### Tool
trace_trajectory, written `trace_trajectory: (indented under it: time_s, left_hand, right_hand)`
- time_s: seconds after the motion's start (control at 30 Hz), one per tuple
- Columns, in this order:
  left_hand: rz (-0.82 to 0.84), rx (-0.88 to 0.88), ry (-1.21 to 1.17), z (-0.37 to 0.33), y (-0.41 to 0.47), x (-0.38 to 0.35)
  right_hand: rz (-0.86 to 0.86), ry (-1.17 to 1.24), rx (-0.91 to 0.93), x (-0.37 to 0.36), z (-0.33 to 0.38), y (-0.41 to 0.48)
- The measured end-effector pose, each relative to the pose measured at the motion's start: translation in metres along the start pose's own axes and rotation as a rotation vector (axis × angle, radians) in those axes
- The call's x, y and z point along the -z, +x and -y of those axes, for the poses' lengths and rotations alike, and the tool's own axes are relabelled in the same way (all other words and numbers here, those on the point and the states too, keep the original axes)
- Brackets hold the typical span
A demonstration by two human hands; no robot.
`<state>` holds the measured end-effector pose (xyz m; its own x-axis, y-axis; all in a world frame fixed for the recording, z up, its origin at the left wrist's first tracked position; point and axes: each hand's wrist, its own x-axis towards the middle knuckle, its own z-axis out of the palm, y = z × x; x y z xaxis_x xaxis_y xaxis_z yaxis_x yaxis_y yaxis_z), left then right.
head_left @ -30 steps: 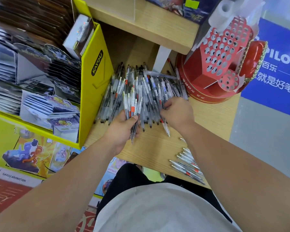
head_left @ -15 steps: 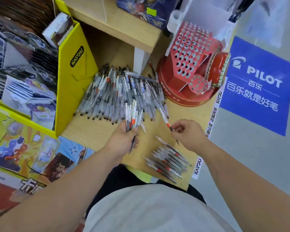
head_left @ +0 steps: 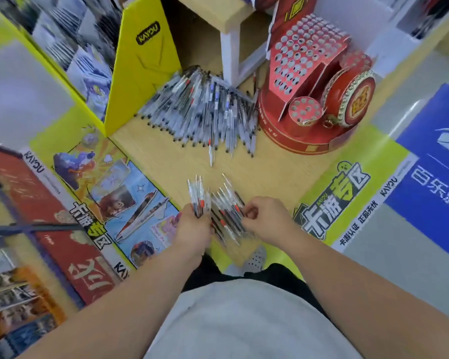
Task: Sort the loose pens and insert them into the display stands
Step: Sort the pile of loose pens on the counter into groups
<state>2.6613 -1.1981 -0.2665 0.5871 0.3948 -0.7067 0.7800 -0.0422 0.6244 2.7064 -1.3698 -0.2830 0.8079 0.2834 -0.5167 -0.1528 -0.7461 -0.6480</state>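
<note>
Leftmost, beyond and to the left of the left hand (head_left: pixel 193 226), stood a yellow cardboard display (head_left: pixel 143 60) on the wooden tabletop (head_left: pixel 166 161). The left hand was curled round a bundle of pens (head_left: pixel 198 196), gripping it near the lower ends so that the upper ends fanned out away from the person. Just to the right of that hand, between the two hands, lay a small group of pens (head_left: pixel 226 203) on the near edge of the tabletop, roughly side by side and touching the held bundle. The right hand (head_left: pixel 267 221) rested at the right edge of this group with its fingers curled toward the pens; motion blur prevented telling whether they pinched one. Well beyond both hands, a large heap of loose pens (head_left: pixel 205 110) lay against the foot of the yellow display, and a single pen (head_left: pixel 211 154) stuck out from it toward the hands. Beyond and to the right of the right hand stood the red display stand (head_left: pixel 303 60), its perforated panel tilted, just beside the heap. Farthest right, a blue sign (head_left: pixel 430 182) lay below the tabletop.
</note>
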Motion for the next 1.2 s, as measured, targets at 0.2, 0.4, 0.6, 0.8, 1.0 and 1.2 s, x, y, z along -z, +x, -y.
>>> trace_trajectory:
  time_s: [0.2, 0.4, 0.6, 0.8, 1.0, 1.2]
  left_hand:
    - [-0.080, 0.005, -0.073, 0.009, -0.004, -0.026]
    - [-0.189, -0.055, -0.074, 0.021, 0.009, -0.041]
    - [-0.273, -0.101, -0.002, 0.015, 0.005, -0.056]
    - [-0.294, -0.123, 0.069, 0.001, 0.004, -0.058]
    - [-0.262, -0.136, 0.251, -0.001, 0.002, -0.048]
    - [-0.294, -0.243, 0.386, -0.002, 0.017, -0.024]
  right_hand:
    - [-0.030, -0.135, 0.038, -0.009, 0.001, 0.011]
    - [-0.194, -0.100, 0.068, -0.014, -0.012, 0.023]
    - [-0.145, -0.053, 0.079, -0.014, -0.018, 0.027]
    - [-0.121, -0.032, 0.122, -0.006, -0.018, 0.034]
    - [-0.110, -0.019, 0.140, -0.004, -0.015, 0.036]
    - [-0.118, -0.078, 0.138, -0.003, -0.015, 0.040]
